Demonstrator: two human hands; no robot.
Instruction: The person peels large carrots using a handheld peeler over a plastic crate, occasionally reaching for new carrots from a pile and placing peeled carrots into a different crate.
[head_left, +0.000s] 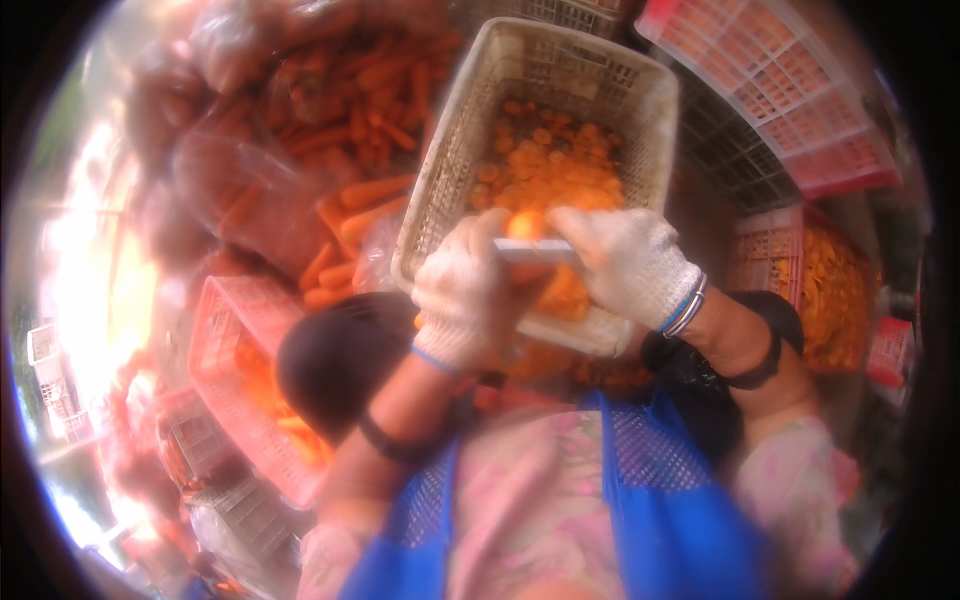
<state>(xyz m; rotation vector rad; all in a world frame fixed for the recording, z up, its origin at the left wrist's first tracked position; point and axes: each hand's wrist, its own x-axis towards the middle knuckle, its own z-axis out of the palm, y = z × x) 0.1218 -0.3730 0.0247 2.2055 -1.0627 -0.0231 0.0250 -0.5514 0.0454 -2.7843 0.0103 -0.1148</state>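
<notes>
My left hand (463, 289), in a white knitted glove, is curled with its fingertips against an orange carrot piece (526, 224). My right hand (634, 259), gloved alike, closes at the right end of a flat, pale-edged cutting tool (534, 248), apparently a knife. The blade spans the gap between my hands, just below the carrot's round end. Blur and the gloves hide the grip and the handle. Beneath both hands stands a dirty white plastic basket (442, 169), holding many round carrot slices (551, 161).
Whole carrots (352, 120) and clear plastic bags (232, 172) lie heaped at left. A pink crate (225, 330) of carrots stands by my left knee. At right are a pink crate (765, 225) of orange pieces and a tilted red-and-white crate (787, 82).
</notes>
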